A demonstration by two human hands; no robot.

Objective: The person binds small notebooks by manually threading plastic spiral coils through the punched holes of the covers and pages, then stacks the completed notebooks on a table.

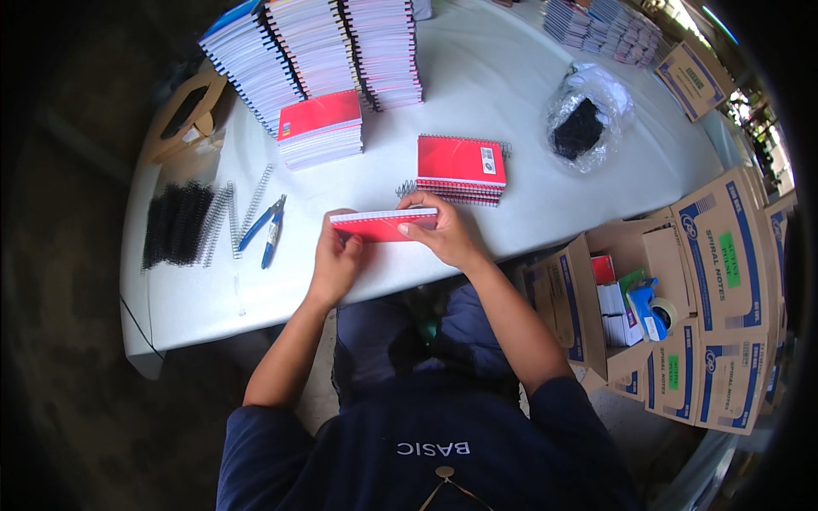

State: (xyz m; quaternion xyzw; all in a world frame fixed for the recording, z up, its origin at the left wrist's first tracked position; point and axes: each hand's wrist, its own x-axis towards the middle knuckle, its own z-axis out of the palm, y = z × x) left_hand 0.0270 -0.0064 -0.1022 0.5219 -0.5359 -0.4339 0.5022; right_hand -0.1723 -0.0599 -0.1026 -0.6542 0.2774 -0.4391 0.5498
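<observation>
Between my two hands is a red-covered notebook (375, 228), tilted so that its white page edge faces up. My left hand (339, 260) grips its left end with the thumb on the cover. My right hand (441, 234) holds the right end, thumb in front and fingers over the top edge. Just beyond my right hand lies a small stack of red spiral notebooks (460, 160), with wire coils sticking out at its sides. Farther left sits a stack of red-covered page blocks (320, 132). Blue-handled pliers (267, 232) rest left of my left hand.
Black spiral coils (177, 223) lie in a bundle at the left. Tall stacks of notebooks (311, 47) stand at the back. A plastic bag with black contents (588, 123) is at the right. Below the table edge, an open carton (588, 298) holds notebooks and a blue tape dispenser (645, 311).
</observation>
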